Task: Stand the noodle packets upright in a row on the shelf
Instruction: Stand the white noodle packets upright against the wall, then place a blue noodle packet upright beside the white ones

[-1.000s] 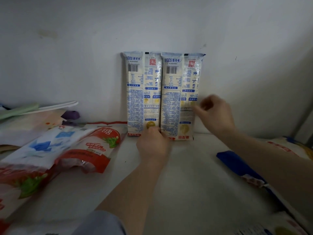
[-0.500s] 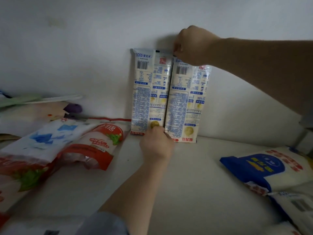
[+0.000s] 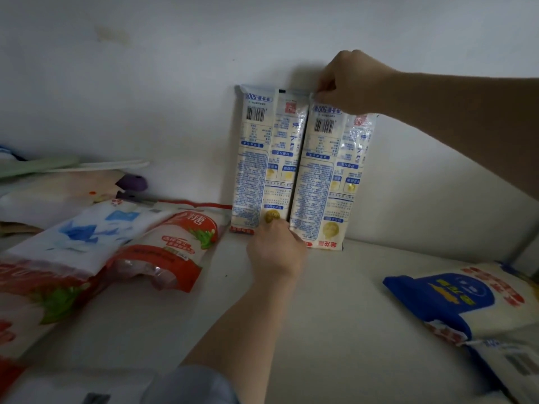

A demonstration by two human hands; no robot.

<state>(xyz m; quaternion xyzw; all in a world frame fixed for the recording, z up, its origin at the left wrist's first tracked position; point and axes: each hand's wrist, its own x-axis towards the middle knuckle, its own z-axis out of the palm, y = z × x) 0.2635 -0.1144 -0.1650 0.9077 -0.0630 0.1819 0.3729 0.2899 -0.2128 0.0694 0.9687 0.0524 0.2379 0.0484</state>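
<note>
At nine o'clock on the shelf (image 3: 335, 316) I see two red-and-white pouches (image 3: 163, 252) lying flat, well clear of my work. At twelve o'clock the left noodle packet (image 3: 262, 158) stands upright against the back wall (image 3: 145, 83), printed upside down, and the right noodle packet (image 3: 329, 182) stands touching its side, leaning a little so its top tips toward one o'clock. My left hand (image 3: 275, 252) sits at the foot of the pair, right where the two bases meet; its fingers are hidden behind the knuckles, so I cannot tell whether they pinch or merely press. My right hand (image 3: 350, 83) is up at the top of the right packet, fingers (image 3: 322, 93) curled and pinching its upper seal. At four o'clock a blue-and-white bag (image 3: 455, 301) lies flat.

My worry is the lean: the packets are tall and narrow-footed, so if I let go of the top before the base is squared, the right one may slide outward along the wall or topple forward, perhaps dragging its neighbour down.
</note>
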